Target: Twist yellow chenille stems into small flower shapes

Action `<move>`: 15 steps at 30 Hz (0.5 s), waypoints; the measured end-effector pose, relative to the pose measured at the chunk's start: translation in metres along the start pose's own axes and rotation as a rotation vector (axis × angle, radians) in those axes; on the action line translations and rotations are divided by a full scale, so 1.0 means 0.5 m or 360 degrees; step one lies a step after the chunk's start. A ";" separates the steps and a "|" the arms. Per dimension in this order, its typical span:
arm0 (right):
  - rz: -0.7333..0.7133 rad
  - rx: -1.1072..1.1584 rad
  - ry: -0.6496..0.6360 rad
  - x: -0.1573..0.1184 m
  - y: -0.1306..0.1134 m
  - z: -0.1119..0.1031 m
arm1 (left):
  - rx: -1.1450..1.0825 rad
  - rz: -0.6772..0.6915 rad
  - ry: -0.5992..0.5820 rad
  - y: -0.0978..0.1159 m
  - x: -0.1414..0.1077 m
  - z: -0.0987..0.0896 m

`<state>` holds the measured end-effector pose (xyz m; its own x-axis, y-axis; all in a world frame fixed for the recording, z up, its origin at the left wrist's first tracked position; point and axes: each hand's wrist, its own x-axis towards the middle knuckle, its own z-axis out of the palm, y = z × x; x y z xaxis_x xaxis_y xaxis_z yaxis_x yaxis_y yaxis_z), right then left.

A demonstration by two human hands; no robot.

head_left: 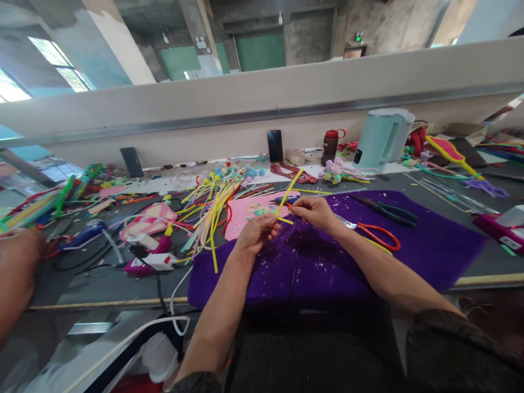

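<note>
A bent yellow pipe cleaner (291,191) is pinched between the thumb and fingers of my left hand (257,232). One long end points up and away, and a shorter end points to the right. Close to that short end, my right hand (315,213) has its fingertips pressed together; what they hold, if anything, I cannot make out. Both hands are above a purple cloth (266,284) dotted with light scraps. Behind them, small pastel pieces (260,209) lie on a pink sheet (235,224). A red-handled cutting tool (379,234) rests by my right forearm.
Dark-handled pliers (395,213) lie on the cloth at right. Many pipe cleaners (216,196) spread left of the pink sheet. Power strips (151,262) and cables stand left. A kettle (380,139), bottle (330,147) and phone (275,145) line the back. Another person's hand (18,267) is at far left.
</note>
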<state>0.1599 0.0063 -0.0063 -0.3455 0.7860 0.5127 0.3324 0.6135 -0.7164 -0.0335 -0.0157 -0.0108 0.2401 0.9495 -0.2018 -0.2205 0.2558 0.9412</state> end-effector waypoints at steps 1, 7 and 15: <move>-0.0164 -0.0150 0.0126 -0.001 0.000 -0.001 | -0.0081 -0.0034 -0.0004 0.001 0.001 -0.002; -0.0985 -0.0906 0.0171 -0.009 -0.006 -0.001 | -0.0015 -0.0096 -0.0129 -0.003 0.002 -0.002; -0.1144 -0.1102 -0.0043 -0.011 -0.013 0.007 | 0.0217 -0.0034 -0.0265 -0.010 0.002 -0.004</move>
<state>0.1566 -0.0020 -0.0061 -0.6823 0.2133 0.6992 0.4717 0.8592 0.1982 -0.0341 -0.0159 -0.0164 0.3987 0.8981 -0.1855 -0.0864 0.2382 0.9674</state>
